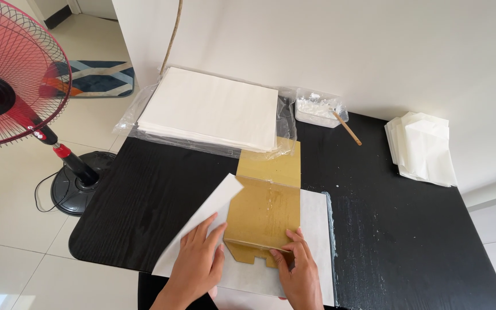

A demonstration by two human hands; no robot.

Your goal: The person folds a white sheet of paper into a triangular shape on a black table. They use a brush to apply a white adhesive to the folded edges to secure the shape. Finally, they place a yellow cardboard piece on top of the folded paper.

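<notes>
I am folding a white sheet [317, 229] around a brown card template [265, 215] lying at the near edge of the black desk [144, 195]. My left hand [197, 261] is lying flat with its grip released, bringing the left flap over toward the card; that flap is only partly over. My right hand [299, 270] is pressing fingertips on the card's near edge, grasping nothing. The right side is lying unfolded. A paper stack [213, 109], a paste tub [317, 109] with stick [347, 127], and finished bags [423, 148] are waiting behind.
</notes>
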